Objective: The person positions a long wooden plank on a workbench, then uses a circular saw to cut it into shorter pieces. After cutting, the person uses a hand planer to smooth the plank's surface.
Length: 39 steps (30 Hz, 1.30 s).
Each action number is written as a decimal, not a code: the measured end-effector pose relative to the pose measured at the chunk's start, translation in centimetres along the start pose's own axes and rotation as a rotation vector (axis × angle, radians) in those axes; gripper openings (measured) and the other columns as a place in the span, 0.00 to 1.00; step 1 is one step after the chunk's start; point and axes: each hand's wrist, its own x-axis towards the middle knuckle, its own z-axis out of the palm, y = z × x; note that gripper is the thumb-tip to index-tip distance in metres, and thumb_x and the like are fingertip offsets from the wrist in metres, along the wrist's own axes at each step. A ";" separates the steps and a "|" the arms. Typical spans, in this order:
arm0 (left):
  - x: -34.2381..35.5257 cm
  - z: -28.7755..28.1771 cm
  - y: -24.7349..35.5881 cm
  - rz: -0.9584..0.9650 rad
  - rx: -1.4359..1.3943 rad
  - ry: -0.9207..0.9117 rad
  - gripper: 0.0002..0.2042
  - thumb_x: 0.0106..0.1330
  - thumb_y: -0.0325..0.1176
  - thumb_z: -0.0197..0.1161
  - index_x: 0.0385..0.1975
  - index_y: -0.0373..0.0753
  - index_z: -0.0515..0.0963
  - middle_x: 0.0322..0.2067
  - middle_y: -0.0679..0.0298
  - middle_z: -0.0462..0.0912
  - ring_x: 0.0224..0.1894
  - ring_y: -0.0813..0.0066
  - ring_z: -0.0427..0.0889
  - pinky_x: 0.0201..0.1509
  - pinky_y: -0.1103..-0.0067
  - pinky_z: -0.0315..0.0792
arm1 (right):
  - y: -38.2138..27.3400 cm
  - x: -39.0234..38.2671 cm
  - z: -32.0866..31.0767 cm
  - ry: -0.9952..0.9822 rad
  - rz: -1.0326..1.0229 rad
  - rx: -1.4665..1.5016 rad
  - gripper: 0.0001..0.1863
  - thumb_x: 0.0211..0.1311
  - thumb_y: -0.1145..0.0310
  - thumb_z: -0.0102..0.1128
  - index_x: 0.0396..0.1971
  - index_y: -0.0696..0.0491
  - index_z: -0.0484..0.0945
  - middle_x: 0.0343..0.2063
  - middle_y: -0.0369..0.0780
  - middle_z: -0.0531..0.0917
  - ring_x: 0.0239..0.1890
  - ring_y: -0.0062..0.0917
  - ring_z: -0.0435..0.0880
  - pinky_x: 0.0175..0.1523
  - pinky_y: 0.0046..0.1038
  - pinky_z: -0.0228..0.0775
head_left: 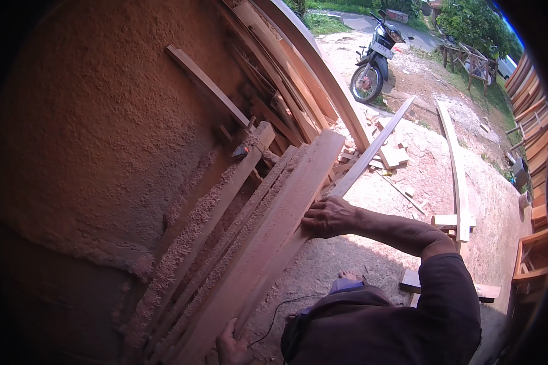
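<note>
A wide, pale wooden plank (274,225) slants from upper right to lower left over a pile of boards, sawdust on its face. My right hand (329,218) is closed on the wood at its right edge, fingers curled inward. Past that hand, a long narrow plank (377,146) reaches toward the yard; whether it continues under my hand I cannot tell. Low in the view, my left hand (232,347) grips the near part of the wood at the same edge, partly cut off by the frame.
Shavings cover a beam (198,225) beside the rough wall (103,121). Tall boards (286,67) lean behind the pile. Wood offcuts (393,157) and another long plank (453,164) lie to the right. A dark cord (280,310) runs over the floor. A motorcycle (374,58) stands outside.
</note>
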 end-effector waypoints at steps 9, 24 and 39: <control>4.1 -1.9 11.4 0.087 0.934 0.119 0.28 0.59 0.39 0.74 0.61 0.43 0.78 0.65 0.55 0.76 0.68 0.56 0.73 0.74 0.51 0.58 | 7.0 -7.3 -2.4 0.027 -0.026 0.045 0.13 0.65 0.59 0.67 0.45 0.44 0.77 0.30 0.35 0.79 0.28 0.30 0.85 0.28 0.33 0.75; 19.6 4.2 5.2 0.182 0.343 0.702 0.28 0.67 0.36 0.66 0.67 0.35 0.70 0.68 0.45 0.69 0.70 0.46 0.68 0.74 0.56 0.61 | 26.2 -4.5 -1.7 0.749 0.461 0.197 0.17 0.66 0.71 0.66 0.54 0.53 0.79 0.39 0.44 0.88 0.41 0.35 0.91 0.44 0.32 0.81; 29.5 24.3 3.7 -0.256 0.227 0.378 0.32 0.62 0.39 0.70 0.66 0.34 0.70 0.70 0.42 0.66 0.73 0.42 0.63 0.77 0.55 0.57 | 62.7 1.7 -0.9 0.809 0.755 0.066 0.16 0.75 0.71 0.52 0.59 0.47 0.72 0.45 0.48 0.85 0.48 0.45 0.87 0.49 0.42 0.77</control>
